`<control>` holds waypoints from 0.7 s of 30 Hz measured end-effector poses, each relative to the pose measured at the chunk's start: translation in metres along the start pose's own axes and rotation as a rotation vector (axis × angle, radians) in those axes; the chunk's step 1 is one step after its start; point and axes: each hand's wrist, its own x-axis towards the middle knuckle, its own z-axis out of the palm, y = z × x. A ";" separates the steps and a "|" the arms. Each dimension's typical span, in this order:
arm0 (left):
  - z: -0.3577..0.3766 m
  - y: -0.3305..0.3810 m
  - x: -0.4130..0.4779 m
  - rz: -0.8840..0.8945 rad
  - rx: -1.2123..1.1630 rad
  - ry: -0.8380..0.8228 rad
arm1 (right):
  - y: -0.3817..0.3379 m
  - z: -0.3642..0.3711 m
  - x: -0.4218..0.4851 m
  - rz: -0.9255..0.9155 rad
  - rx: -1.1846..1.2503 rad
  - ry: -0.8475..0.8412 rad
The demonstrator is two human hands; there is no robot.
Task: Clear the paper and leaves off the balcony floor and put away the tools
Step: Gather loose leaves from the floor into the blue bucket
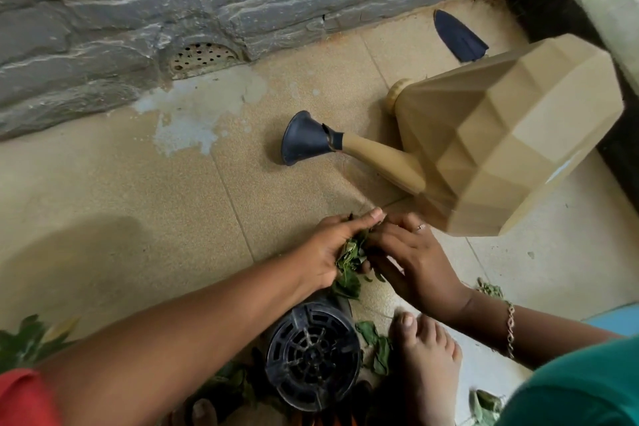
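Note:
A bunch of green leaves (351, 258) is gathered between both hands low over the tan tiled floor. My left hand (326, 249) curls round the leaves from the left. My right hand (411, 258) closes on them from the right, with a ring on one finger. More loose leaves (375, 344) lie on the floor beside my bare foot (427, 360). A beige faceted watering can (501, 135) with a dark blue rose (304, 138) lies just beyond my hands. A dark blue trowel blade (458, 34) rests behind it near the wall.
A black round pot (313, 358) lies on its side below my hands. A grey stone wall (173, 3) with a perforated drain cover (202, 55) runs along the back. Leaves (31, 339) sit at the lower left and leaves (484, 403) at the lower right.

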 end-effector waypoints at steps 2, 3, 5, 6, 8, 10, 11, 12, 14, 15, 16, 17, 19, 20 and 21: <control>-0.004 0.004 0.010 -0.007 -0.010 0.025 | 0.004 -0.002 -0.021 0.027 -0.011 -0.118; -0.007 0.008 0.016 -0.021 -0.032 0.036 | 0.006 -0.005 -0.033 0.064 -0.018 -0.182; -0.012 0.015 0.027 -0.056 -0.087 0.025 | 0.012 -0.012 -0.063 0.154 -0.002 -0.247; -0.014 0.018 0.031 -0.071 -0.084 0.012 | 0.015 -0.017 -0.079 0.212 0.003 -0.251; -0.012 0.021 0.034 -0.099 -0.008 -0.013 | 0.021 -0.027 -0.110 0.403 -0.016 -0.217; -0.007 0.025 0.035 -0.150 0.065 -0.062 | 0.026 -0.034 -0.137 0.641 -0.053 -0.158; -0.004 0.028 0.035 -0.182 0.096 -0.091 | 0.027 -0.033 -0.148 0.753 -0.067 -0.144; -0.001 0.031 0.035 -0.213 0.138 -0.117 | 0.028 -0.030 -0.157 0.845 -0.073 -0.152; 0.006 0.041 0.033 -0.266 0.242 -0.155 | 0.029 -0.016 -0.165 0.909 -0.120 -0.213; 0.008 0.045 0.032 -0.282 0.291 -0.161 | 0.030 -0.009 -0.163 0.884 -0.178 -0.223; 0.011 0.050 0.031 -0.294 0.332 -0.162 | 0.031 -0.003 -0.157 0.844 -0.219 -0.236; 0.014 0.054 0.028 -0.303 0.368 -0.162 | 0.033 0.001 -0.147 0.810 -0.228 -0.241; 0.018 0.059 0.019 -0.330 0.430 -0.150 | 0.040 0.006 -0.127 0.693 -0.208 -0.277; 0.019 0.061 0.014 -0.340 0.454 -0.140 | 0.045 0.007 -0.117 0.602 -0.210 -0.307; 0.019 0.063 0.010 -0.347 0.471 -0.130 | 0.049 0.008 -0.107 0.510 -0.216 -0.347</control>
